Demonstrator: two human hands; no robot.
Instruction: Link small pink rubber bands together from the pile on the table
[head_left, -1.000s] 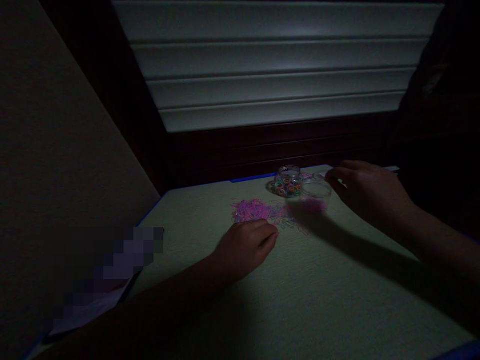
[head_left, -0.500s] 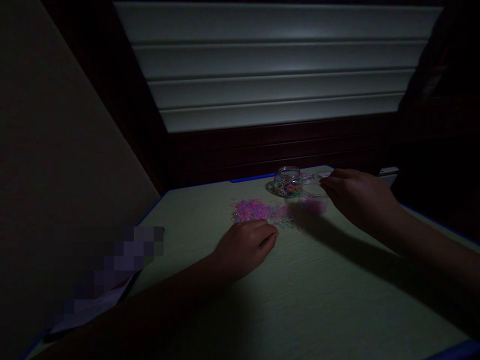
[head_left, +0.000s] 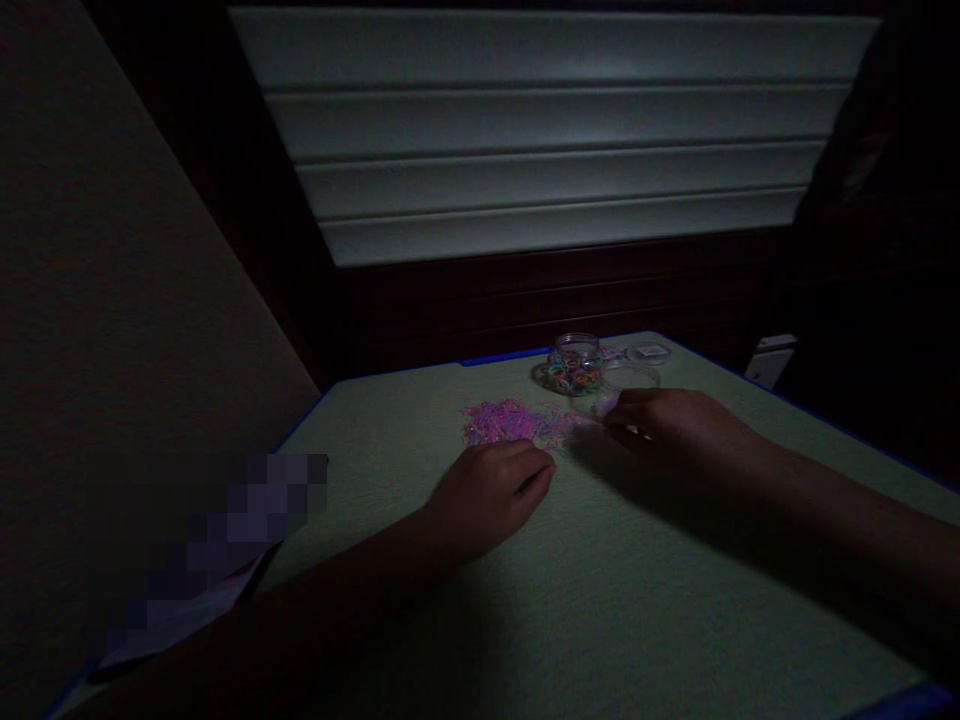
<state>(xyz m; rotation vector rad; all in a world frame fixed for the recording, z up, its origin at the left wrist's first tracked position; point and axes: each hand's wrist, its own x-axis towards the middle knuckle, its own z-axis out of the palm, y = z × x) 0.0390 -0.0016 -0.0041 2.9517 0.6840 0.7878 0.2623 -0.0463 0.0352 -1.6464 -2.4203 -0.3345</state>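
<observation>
A loose pile of thin pink, purple and pale blue strands, perhaps small elastic bands, lies on the pale green table. My left hand rests at the near edge of this pile with its fingers curled together; whatever they may hold is hidden. To the right, my right hand is low over the table, fingertips pinched near the pile's right end. Behind those fingers stands a clear open jar with some pink pieces inside, partly covered by the hand. I cannot tell if the right fingers grip anything.
Another clear jar holds multicoloured rings at the table's back edge. A clear round lid lies to its right. At the left edge is a blurred-out flat item. A white slatted panel rises behind the table.
My right hand has moved down and slightly left, from above the right-hand jar's rim to beside the pile, uncovering the lid. My left hand stays in place.
</observation>
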